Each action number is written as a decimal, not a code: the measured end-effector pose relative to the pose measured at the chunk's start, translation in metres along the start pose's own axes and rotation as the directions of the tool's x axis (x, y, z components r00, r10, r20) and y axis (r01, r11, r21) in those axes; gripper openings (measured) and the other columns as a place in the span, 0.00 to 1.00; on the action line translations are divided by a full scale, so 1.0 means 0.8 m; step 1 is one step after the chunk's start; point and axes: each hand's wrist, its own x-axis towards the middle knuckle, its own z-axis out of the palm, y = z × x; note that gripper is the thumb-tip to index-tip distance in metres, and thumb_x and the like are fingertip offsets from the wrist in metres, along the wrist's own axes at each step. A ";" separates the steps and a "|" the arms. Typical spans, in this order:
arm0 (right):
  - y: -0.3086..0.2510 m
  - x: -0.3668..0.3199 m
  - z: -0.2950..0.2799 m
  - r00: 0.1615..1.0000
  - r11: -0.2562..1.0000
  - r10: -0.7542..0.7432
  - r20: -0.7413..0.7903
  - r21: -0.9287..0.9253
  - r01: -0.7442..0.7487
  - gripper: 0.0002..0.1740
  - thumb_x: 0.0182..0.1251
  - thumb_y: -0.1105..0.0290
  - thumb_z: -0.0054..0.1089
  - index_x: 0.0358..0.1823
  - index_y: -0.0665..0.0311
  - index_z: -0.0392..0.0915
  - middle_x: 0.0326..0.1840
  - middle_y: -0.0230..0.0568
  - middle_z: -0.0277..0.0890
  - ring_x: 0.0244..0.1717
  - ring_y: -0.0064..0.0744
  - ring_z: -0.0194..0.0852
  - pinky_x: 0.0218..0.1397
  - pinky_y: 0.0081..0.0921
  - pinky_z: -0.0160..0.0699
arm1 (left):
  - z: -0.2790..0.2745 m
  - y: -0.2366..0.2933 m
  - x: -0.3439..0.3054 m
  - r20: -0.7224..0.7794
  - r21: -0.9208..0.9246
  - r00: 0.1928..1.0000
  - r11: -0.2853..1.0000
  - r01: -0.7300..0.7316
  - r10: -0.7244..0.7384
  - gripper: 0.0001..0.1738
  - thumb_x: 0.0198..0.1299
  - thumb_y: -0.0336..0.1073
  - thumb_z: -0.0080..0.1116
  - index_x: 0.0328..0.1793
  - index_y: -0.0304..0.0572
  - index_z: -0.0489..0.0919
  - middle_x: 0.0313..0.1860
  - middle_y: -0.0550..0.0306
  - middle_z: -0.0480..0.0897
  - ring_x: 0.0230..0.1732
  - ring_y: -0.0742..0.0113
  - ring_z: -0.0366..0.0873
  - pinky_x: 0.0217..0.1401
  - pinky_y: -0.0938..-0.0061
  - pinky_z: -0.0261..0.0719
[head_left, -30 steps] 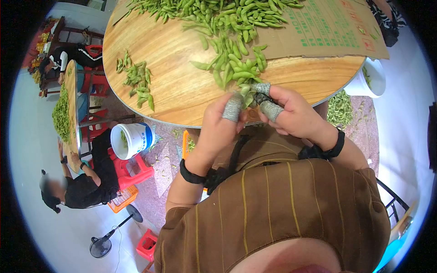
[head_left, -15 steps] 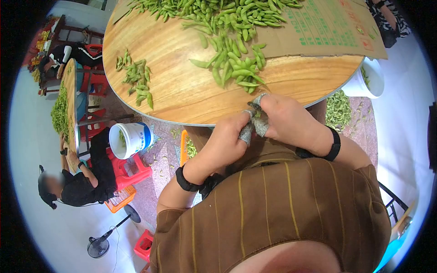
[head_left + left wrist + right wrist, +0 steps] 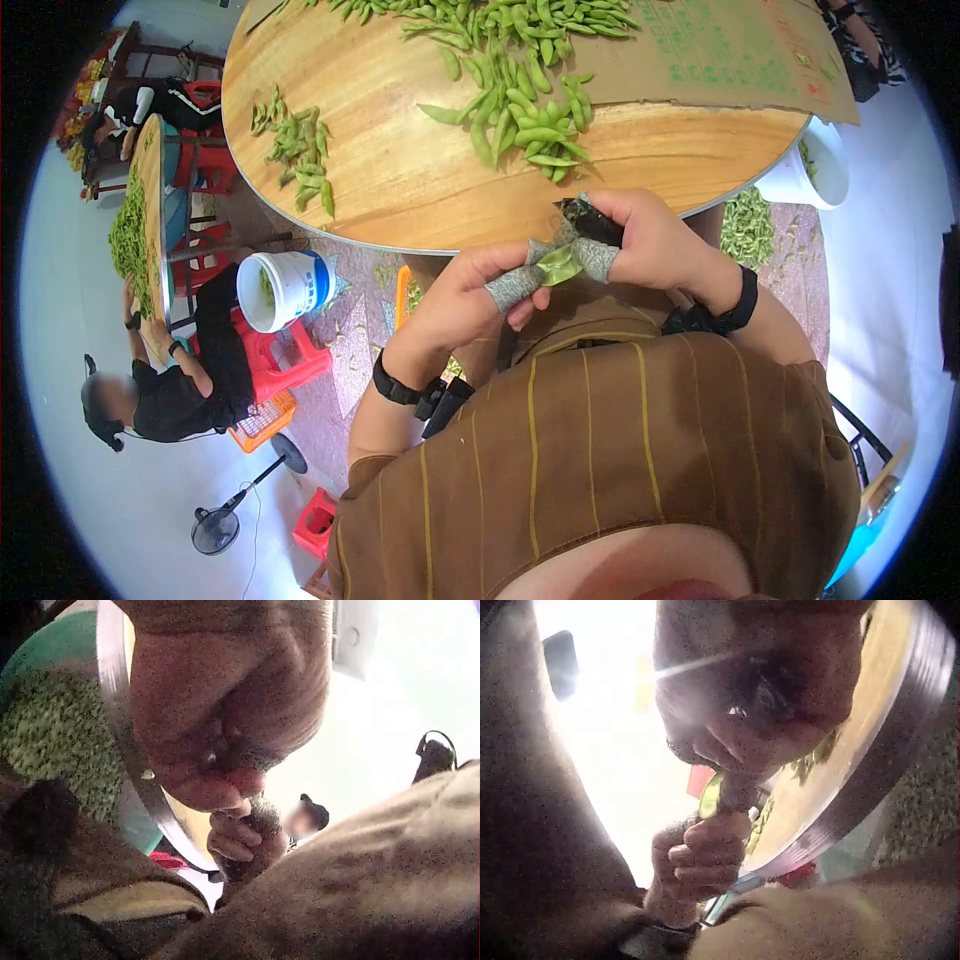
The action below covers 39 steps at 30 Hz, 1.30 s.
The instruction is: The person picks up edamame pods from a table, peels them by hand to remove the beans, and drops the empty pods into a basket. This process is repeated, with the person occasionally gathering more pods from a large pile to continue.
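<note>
Just off the table's near edge, an edamame pod (image 3: 561,264) lies between the wrapped fingertips of both hands. My left hand (image 3: 465,285) pinches its left end, with grey wrapping on the thumb and finger. My right hand (image 3: 655,240) grips the other end, its thumb wrapped in grey and a black covering (image 3: 590,220) showing along the forefinger. The right wrist view shows the pod (image 3: 711,796) as a bright green strip between the two hands. In the left wrist view my left hand (image 3: 225,712) hides the pod.
Loose pods (image 3: 530,120) lie on the round wooden table (image 3: 390,200), partly beside cardboard (image 3: 700,60); a smaller group (image 3: 300,155) sits left. White buckets (image 3: 285,290) stand on both sides. Shelled beans (image 3: 60,735) fill a green container below. Another person (image 3: 170,390) sits at left.
Both hands have drawn back from the pods on the table to just off its edge, over the lap. The held pod, hidden half a second ago, shows between the fingertips.
</note>
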 end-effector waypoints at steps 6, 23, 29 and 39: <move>-0.010 -0.004 0.006 0.991 0.951 -0.125 -0.040 -0.288 0.108 0.12 0.49 0.73 0.60 0.38 0.66 0.76 0.31 0.47 0.77 0.33 0.46 0.77 0.37 0.34 0.75 | -0.014 -0.013 -0.018 -0.223 -0.053 0.967 0.989 -0.138 0.123 0.11 0.66 0.28 0.50 0.52 0.34 0.77 0.32 0.58 0.81 0.23 0.78 0.73 0.27 0.82 0.72; -0.040 -0.001 0.002 0.939 0.844 0.213 0.270 0.434 -0.316 0.09 0.65 0.65 0.60 0.39 0.64 0.76 0.22 0.26 0.74 0.18 0.16 0.69 0.20 0.23 0.69 | 0.023 0.019 -0.010 -0.042 0.346 0.966 0.910 -0.226 0.256 0.05 0.64 0.31 0.54 0.38 0.39 0.77 0.23 0.65 0.77 0.20 0.82 0.73 0.22 0.85 0.70; 0.004 0.001 0.015 0.957 0.857 -0.266 0.114 -0.426 0.289 0.10 0.57 0.67 0.62 0.38 0.64 0.77 0.30 0.46 0.76 0.31 0.46 0.76 0.34 0.37 0.76 | -0.022 0.005 -0.051 -0.188 0.722 0.944 0.690 -0.055 0.271 0.07 0.59 0.33 0.59 0.36 0.36 0.77 0.24 0.56 0.78 0.22 0.69 0.75 0.25 0.75 0.72; -0.015 0.059 -0.019 0.832 0.605 -0.472 -0.292 -0.794 0.065 0.10 0.55 0.74 0.58 0.39 0.67 0.72 0.33 0.51 0.73 0.36 0.54 0.74 0.38 0.43 0.75 | -0.046 -0.036 -0.083 -0.416 0.906 0.892 -0.008 0.424 0.177 0.14 0.55 0.43 0.64 0.35 0.38 0.79 0.29 0.44 0.81 0.31 0.45 0.80 0.33 0.62 0.77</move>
